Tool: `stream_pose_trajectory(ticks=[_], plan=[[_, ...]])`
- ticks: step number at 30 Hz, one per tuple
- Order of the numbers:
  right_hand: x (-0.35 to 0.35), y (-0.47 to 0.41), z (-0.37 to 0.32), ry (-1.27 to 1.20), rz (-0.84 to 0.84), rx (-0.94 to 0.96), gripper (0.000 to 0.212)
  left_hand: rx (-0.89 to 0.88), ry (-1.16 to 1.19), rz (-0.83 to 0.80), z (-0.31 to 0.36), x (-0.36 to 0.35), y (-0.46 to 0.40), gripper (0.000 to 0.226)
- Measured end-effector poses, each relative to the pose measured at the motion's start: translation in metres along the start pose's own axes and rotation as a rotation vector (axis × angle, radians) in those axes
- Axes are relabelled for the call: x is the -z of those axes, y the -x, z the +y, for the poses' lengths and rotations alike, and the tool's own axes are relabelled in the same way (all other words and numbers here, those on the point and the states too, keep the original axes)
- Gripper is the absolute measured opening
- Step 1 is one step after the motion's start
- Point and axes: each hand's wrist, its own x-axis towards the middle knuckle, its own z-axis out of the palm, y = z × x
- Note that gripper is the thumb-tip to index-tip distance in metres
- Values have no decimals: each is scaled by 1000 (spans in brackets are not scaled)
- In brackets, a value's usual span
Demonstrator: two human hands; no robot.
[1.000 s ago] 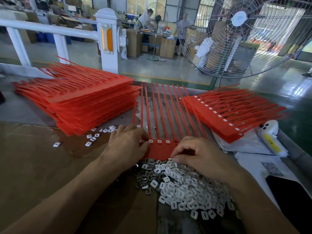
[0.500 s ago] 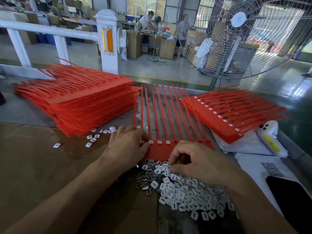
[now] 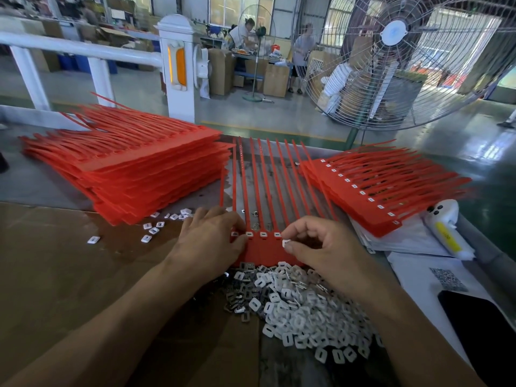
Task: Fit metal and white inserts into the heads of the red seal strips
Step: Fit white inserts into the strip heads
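My left hand [image 3: 212, 241] presses flat on the strip [image 3: 262, 251] heads so the sheet cannot slide. My right hand [image 3: 324, 247] pinches one white insert [image 3: 286, 243] just beside the next vacant head, close above the insert pile [image 3: 301, 305] to keep reaches short.

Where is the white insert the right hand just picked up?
In the head view, the white insert is pinched in the right hand, just right of the fitted inserts on the red seal strip's head, above the loose pile.
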Motion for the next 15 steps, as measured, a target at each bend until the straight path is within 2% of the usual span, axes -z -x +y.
stream_pose_trajectory(ticks=[9, 15], plan=[[-4, -2, 2, 38, 114, 100, 27, -4, -4, 0, -2, 0, -1, 26], [-2, -7, 6, 88, 230, 7, 22, -1, -13, -7, -1, -1, -1, 28]])
